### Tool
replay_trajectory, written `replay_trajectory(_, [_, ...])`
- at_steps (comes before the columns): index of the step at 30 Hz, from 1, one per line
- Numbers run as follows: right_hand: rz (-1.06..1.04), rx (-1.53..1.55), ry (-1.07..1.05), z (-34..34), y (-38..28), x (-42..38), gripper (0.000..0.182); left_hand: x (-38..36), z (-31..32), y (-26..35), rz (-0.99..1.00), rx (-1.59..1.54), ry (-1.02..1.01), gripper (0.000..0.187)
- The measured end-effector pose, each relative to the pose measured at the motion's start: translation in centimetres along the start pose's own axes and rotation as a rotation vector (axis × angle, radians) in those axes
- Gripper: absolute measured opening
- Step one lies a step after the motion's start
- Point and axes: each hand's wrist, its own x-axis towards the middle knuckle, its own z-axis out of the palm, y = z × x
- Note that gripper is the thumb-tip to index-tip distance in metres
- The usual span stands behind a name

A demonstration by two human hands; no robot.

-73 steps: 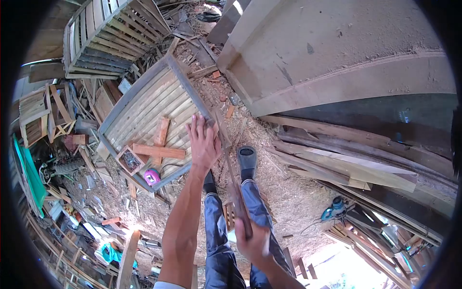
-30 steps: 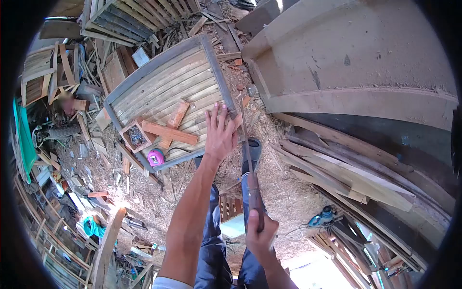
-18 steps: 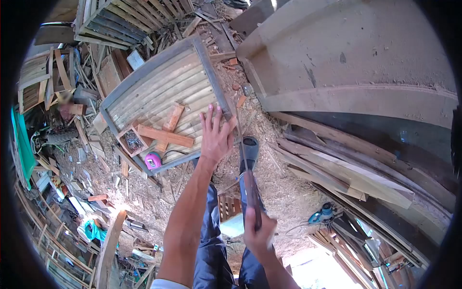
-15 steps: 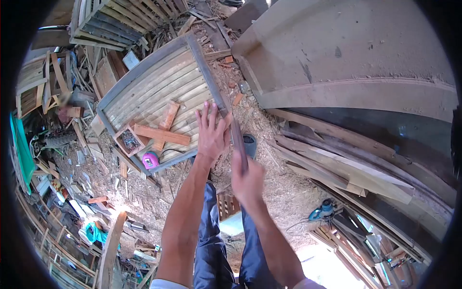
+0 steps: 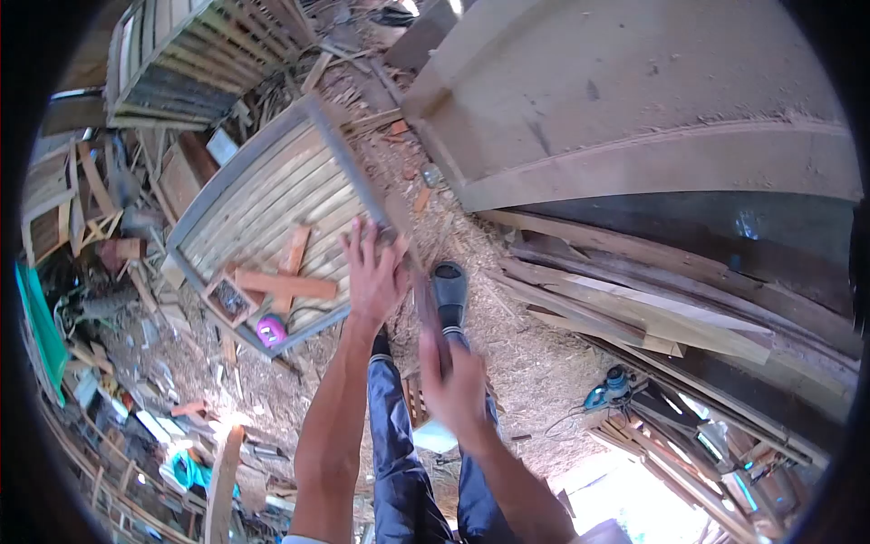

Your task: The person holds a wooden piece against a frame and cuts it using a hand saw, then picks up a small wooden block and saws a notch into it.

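Note:
My left hand (image 5: 373, 286) lies with fingers outstretched on the edge of a slatted wooden panel (image 5: 281, 186) with a grey frame. Whether its thumb and forefinger pinch anything small is hidden. My right hand (image 5: 453, 388) is wrapped around the dark handle of what looks like a hammer (image 5: 424, 304). The far end of this tool is blurred, close to my left thumb and the panel's edge. On the panel lie two crossed wood pieces (image 5: 294, 284), a small wooden box (image 5: 229, 299) of dark bits that look like nails, and a pink tape measure (image 5: 271, 330).
Long boards (image 5: 634, 299) are stacked at the right beside a large grey-brown panel (image 5: 634, 109). A blue power tool (image 5: 609, 388) with a cord sits by the boards. A slatted crate (image 5: 199, 63) stands at the upper left. Sawdust and offcuts cover the floor (image 5: 535, 390).
The view has shifted, so the panel and my left hand appear lower and further left. My right hand and its tool appear lower too. More of my shoe now shows.

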Motion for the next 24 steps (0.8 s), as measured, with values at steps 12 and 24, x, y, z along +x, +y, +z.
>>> replay_trajectory(12, [-0.004, -0.06, -0.046, -0.6, 2.2, -3.9, 0.03, 0.5, -0.3, 0.6, -0.024, -0.012, -0.037, 0.027])
replay_trajectory(24, [-0.023, 0.073, -0.057, -1.5, 1.3, -3.5, 0.038, 0.2, -0.2, 0.9, -0.014, 0.003, -0.038, 0.024])
